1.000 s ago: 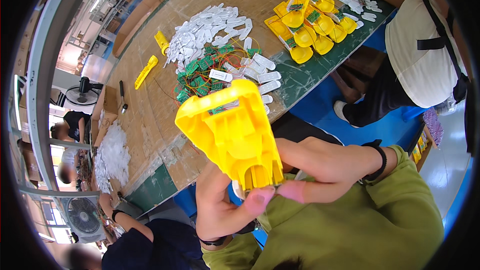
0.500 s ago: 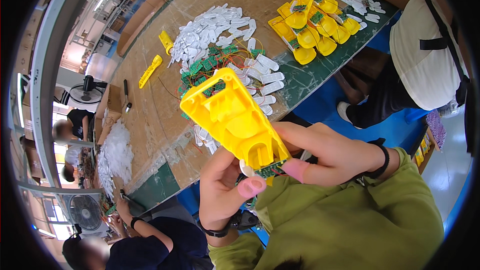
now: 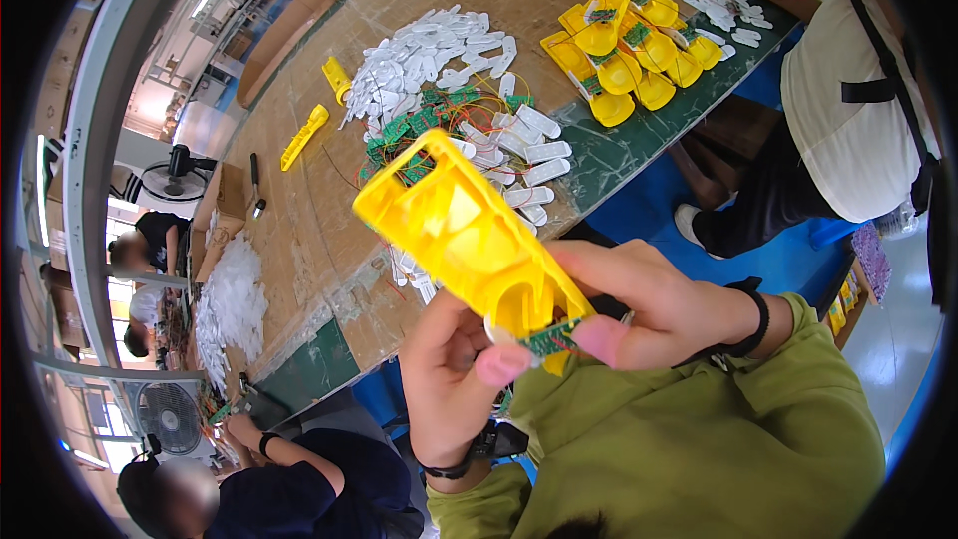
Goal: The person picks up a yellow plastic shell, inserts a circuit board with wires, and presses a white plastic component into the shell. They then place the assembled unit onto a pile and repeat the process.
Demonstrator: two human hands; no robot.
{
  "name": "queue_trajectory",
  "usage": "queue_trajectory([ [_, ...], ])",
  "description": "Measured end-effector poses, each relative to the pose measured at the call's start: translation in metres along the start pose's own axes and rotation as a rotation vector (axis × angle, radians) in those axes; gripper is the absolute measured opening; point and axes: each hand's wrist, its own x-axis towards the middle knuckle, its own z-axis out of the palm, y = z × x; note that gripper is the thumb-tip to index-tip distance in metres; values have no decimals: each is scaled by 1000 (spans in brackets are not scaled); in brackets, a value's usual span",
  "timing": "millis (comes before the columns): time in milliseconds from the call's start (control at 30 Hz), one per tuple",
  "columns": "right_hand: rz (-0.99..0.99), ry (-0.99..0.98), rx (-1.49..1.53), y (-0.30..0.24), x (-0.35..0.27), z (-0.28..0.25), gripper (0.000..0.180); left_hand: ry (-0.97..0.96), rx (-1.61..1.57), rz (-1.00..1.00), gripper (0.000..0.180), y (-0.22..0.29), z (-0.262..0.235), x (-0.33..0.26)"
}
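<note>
A yellow plastic housing (image 3: 461,232) is held up close to the camera, its wide end pointing up and left. My left hand (image 3: 449,379) grips its narrow lower end from below. My right hand (image 3: 659,304) holds it from the right, thumb and fingertip pinching a small green circuit board (image 3: 551,338) at the housing's lower opening. On the workbench (image 3: 309,230) behind lie a pile of green circuit boards with wires (image 3: 424,125) and white plastic pieces (image 3: 419,70).
More yellow housings (image 3: 629,50) lie stacked at the bench's far right and along its top edge. A person in a white top (image 3: 858,110) sits at the right. Another person in dark clothes (image 3: 289,484) works at lower left. A fan (image 3: 165,180) stands left.
The yellow housing has turned and tilted further left, its open end now facing me. My right fingers shifted onto the small green board at its lower end.
</note>
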Motion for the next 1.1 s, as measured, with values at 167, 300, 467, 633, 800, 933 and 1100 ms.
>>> queue_trajectory([
  [167, -95, 25, -117, 0, -1, -1, 53, -99, 18, -31, 45, -1, -5, -4],
  [300, -70, -92, -159, -4, 4, -3, 55, -11, 285, 103, 42, -7, -12, -6],
  [467, 153, -187, 76, 12, -2, -6, 61, 226, 90, 90, 45, -5, -7, -8],
  [633, 600, -442, 416, 5, -22, -13, 59, 262, 350, 194, 47, -10, -20, 9],
  [800, 631, -173, 789, -34, -26, -36, 58, 307, 533, 216, 40, -23, -27, 13],
  [933, 345, -116, 1162, -37, -16, -33, 44, 222, 573, 172, 38, -32, -19, 8],
  [1100, 520, -107, 751, -25, -2, -34, 28, 123, 819, 200, 38, -46, -10, -1],
])
